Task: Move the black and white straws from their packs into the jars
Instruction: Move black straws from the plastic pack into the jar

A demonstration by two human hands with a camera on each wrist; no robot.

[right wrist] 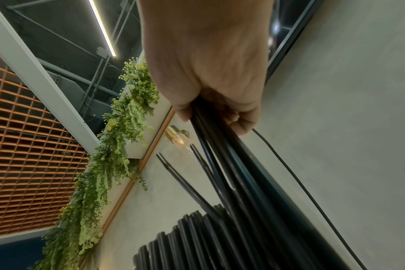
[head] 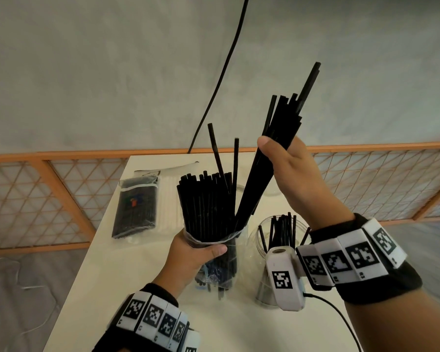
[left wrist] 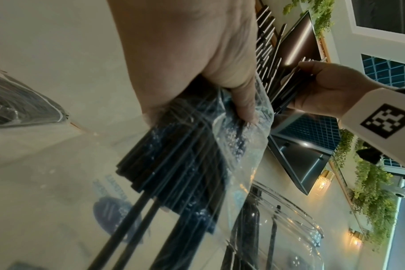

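Note:
My left hand (head: 196, 252) grips an opened clear pack of black straws (head: 208, 207) upright above the white table (head: 142, 275); the plastic wrap (left wrist: 240, 138) bunches under my thumb. My right hand (head: 287, 163) grips a bundle of black straws (head: 282, 123), tilted up and to the right, with its lower ends still inside the pack's mouth. The same bundle (right wrist: 238, 173) runs out of my right fist (right wrist: 210, 76). A clear glass jar (head: 267, 237) holding several black straws stands right of the pack; its rim (left wrist: 296, 206) shows below my left hand.
A sealed pack of black straws (head: 135, 204) lies at the table's far left on top of a pack of white straws (head: 167, 196). Another glass jar (head: 272, 189) stands behind my right hand. A black cable (head: 224, 69) hangs down the wall. An orange lattice fence (head: 36, 189) runs behind the table.

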